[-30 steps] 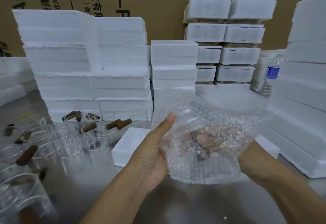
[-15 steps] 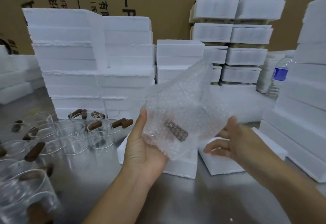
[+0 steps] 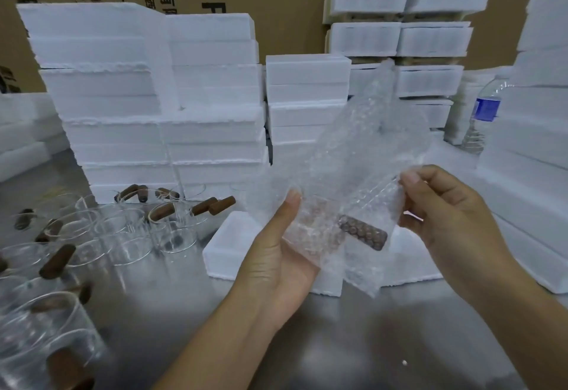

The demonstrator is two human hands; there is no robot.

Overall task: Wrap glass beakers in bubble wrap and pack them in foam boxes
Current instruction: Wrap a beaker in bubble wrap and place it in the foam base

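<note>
Holds bubble wrap (image 3: pixel 344 174) in left hand (image 3: pixel 276 257), pinches its edge with right hand (image 3: pixel 445 217), above an open foam box (image 3: pixel 229 245).

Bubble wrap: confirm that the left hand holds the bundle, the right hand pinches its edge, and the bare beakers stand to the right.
One thing is wrong: in the head view the bare beakers stand to the left. The left hand does hold the bundle and the right hand pinches the edge of the bubble wrap.

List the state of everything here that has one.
left hand, holds the bubble wrap
right hand, pinches the bubble wrap's edge
bubble wrap, partly round the beaker, top flap loose
beaker, inside the wrap, brown handle showing
loose beakers, unwrapped, upright
foam box, flat on the table
water bottle, upright
</note>
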